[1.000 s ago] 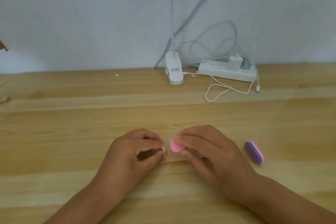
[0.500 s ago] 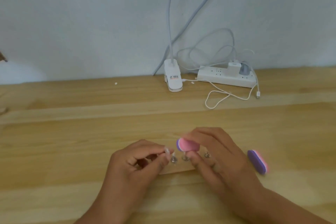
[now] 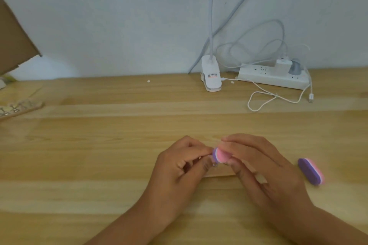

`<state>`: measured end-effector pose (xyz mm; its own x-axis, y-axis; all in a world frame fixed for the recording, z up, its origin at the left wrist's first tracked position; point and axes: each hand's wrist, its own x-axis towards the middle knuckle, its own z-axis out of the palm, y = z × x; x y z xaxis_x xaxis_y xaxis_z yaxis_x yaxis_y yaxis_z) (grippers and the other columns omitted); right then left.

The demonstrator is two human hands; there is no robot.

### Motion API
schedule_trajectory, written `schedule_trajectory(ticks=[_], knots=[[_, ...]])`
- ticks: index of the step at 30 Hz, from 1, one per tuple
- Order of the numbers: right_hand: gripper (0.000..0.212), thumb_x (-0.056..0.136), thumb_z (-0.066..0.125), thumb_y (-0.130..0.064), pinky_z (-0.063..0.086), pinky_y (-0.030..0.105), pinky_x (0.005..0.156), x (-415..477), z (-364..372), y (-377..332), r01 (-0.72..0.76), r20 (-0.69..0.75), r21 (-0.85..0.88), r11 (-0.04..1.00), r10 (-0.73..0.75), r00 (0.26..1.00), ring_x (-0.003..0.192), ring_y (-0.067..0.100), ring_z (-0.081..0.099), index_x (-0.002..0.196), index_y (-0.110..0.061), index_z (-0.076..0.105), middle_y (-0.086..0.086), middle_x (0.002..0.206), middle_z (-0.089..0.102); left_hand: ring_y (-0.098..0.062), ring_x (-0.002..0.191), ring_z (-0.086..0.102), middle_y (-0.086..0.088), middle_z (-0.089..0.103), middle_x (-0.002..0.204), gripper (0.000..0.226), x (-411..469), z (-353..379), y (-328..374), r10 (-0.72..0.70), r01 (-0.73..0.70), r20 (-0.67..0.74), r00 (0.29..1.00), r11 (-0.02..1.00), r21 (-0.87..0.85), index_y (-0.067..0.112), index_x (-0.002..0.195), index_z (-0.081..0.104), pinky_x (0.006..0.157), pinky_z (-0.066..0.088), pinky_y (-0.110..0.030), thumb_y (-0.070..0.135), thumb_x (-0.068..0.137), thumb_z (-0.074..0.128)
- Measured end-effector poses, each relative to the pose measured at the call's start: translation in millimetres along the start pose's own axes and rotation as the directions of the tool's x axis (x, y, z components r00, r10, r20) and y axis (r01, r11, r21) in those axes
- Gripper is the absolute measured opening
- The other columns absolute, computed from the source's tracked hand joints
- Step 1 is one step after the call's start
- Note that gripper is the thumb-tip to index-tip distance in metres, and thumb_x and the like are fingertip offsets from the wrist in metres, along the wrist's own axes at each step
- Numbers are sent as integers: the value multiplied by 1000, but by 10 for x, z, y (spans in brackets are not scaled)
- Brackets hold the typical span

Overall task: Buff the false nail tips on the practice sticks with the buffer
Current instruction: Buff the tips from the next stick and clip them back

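Observation:
My right hand [image 3: 256,167] grips a small pink and purple buffer [image 3: 219,155] between thumb and fingers. Its purple end touches the fingertips of my left hand [image 3: 179,169]. My left hand pinches a practice stick with a clear nail tip [image 3: 199,158], mostly hidden by the fingers. Both hands sit over a wooden stick holder [image 3: 219,174] on the table; a metal clip of it shows between the hands. A second buffer [image 3: 310,171], purple and pink, lies on the table right of my right hand.
A wooden holder with several clipped nail sticks [image 3: 18,108] lies at the far left edge, below a cardboard flap [image 3: 14,40]. At the back stand a white clip lamp base [image 3: 211,77], a power strip [image 3: 272,77] and loose white cables [image 3: 278,97].
The buffer has moved left from above the holder until it meets the nail tip in my left hand. The view has shifted, so the left holder and cardboard now show.

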<state>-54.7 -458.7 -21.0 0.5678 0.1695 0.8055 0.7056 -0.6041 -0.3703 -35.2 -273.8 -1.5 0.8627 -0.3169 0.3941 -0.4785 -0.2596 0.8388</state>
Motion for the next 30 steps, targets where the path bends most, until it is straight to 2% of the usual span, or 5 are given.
schedule_trajectory(ticks=[10, 18, 22, 25, 30], knots=[[24, 94, 59, -10, 49, 22, 95, 1, 33, 45, -21, 21, -15, 1000, 21, 1000, 111, 12, 64, 111, -6, 74, 3, 117, 67, -14, 67, 59, 8, 61, 83, 12, 9, -2, -11, 6, -6, -28, 1000, 1000, 20, 28, 83, 77, 59, 47, -36, 32, 87, 66], [26, 93, 58, -7, 51, 25, 94, 6, 6, 22, 7, 26, -8, 1000, -7, 1000, 111, 14, 65, 113, -4, 74, 6, 118, 68, -12, 68, 57, 9, 59, 80, 15, 14, 7, 13, 51, -48, -25, 998, 991, 129, 22, 81, 77, 61, 40, -16, 31, 87, 66], [26, 92, 59, -2, 52, 27, 93, -23, 20, 22, 97, 68, -2, 995, -97, 993, 111, 17, 65, 114, -3, 73, 8, 118, 67, -16, 76, 60, 6, 61, 83, 25, 14, 6, 11, 65, -64, -12, 998, 993, 98, 21, 89, 79, 64, 48, -28, 36, 87, 59], [25, 93, 59, -7, 53, 30, 90, -10, 6, 60, 5, 31, -33, 999, -4, 1000, 107, 16, 66, 113, -4, 74, 4, 116, 69, -19, 74, 60, 6, 60, 82, 15, 12, 3, -5, 29, -28, -28, 999, 998, 53, 22, 87, 79, 62, 51, -42, 30, 87, 66], [24, 92, 63, -3, 52, 27, 90, -27, 40, 55, 113, 49, -34, 993, -111, 993, 104, 18, 65, 113, 1, 73, 8, 114, 69, -12, 72, 58, 7, 61, 80, 10, 13, -14, 14, 63, -61, -30, 998, 996, 66, 34, 82, 74, 60, 46, -26, 36, 86, 66]])
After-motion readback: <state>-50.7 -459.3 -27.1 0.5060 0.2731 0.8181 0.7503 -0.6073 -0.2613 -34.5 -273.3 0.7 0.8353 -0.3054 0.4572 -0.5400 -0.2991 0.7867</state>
